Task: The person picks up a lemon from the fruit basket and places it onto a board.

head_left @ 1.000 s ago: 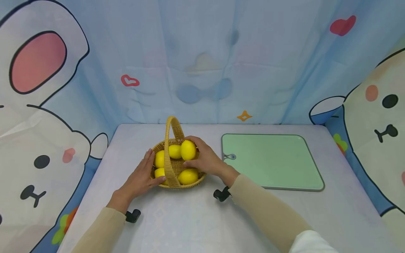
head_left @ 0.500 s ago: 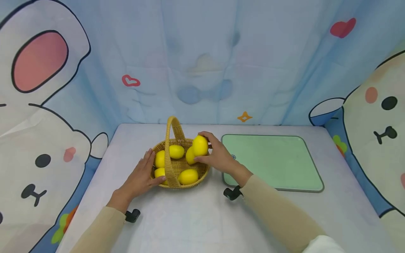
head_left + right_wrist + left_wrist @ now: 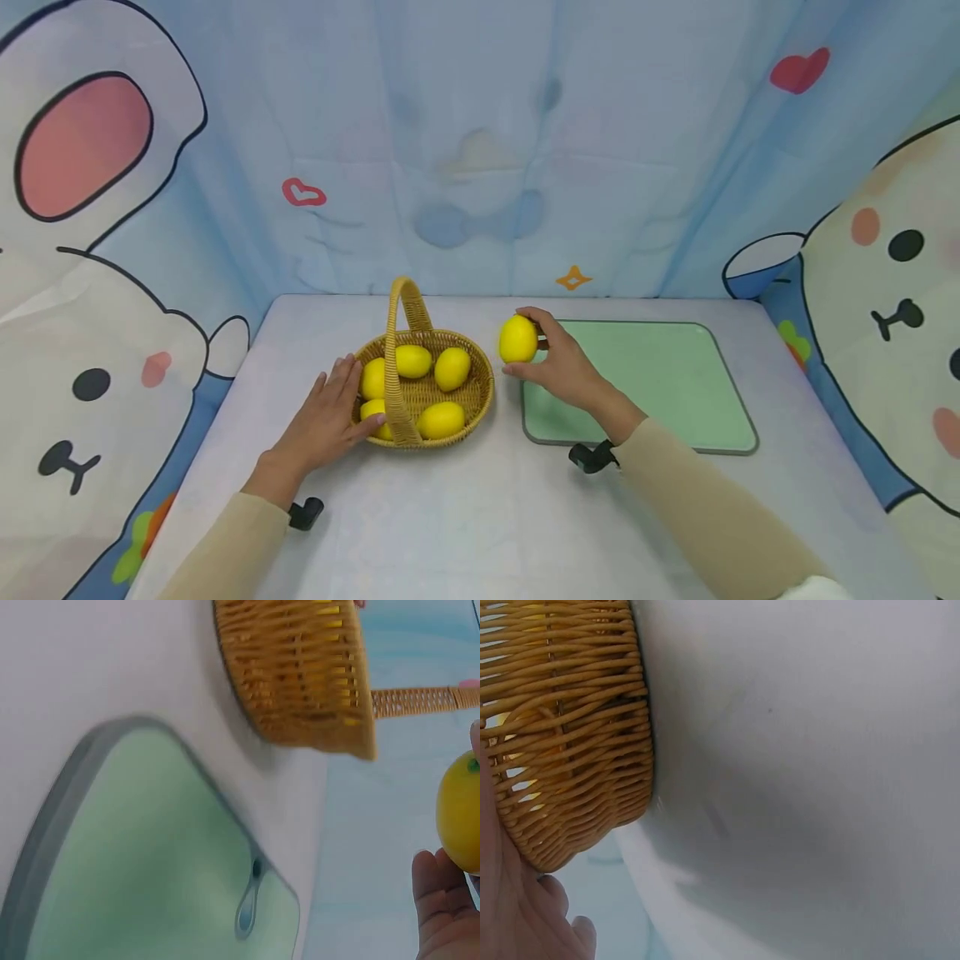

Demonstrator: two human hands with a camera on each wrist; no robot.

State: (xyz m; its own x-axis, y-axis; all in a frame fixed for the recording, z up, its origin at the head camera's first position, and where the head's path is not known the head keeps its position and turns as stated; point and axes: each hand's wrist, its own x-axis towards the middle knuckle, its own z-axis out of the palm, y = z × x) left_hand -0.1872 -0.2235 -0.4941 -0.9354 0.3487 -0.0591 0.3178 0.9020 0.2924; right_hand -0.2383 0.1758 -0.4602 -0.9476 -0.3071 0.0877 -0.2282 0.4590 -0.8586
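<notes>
My right hand [image 3: 566, 371] pinches a yellow lemon [image 3: 517, 339] between thumb and fingers, in the gap between basket and cutting board. In the right wrist view the lemon [image 3: 459, 814] shows a green tip. A woven wicker basket [image 3: 488, 392] with a tall arched handle [image 3: 403, 287] stands to the left. Several more lemons [image 3: 452, 369] lie inside it. Against the basket's left side rests my left hand [image 3: 318, 421], fingers extended along the wall and thumb over the near rim. The left wrist view shows that hand [image 3: 514, 907] beside the wicker wall [image 3: 577, 742].
A light green cutting board [image 3: 660, 392] with a grey edge lies flat on the right of the white table [image 3: 450, 517]. My right forearm passes over its near left corner. Behind the table hangs a blue printed curtain [image 3: 480, 125].
My right hand has carried the lemon up out of the basket and to the right, reaching the board's left edge. My left hand has stayed against the basket.
</notes>
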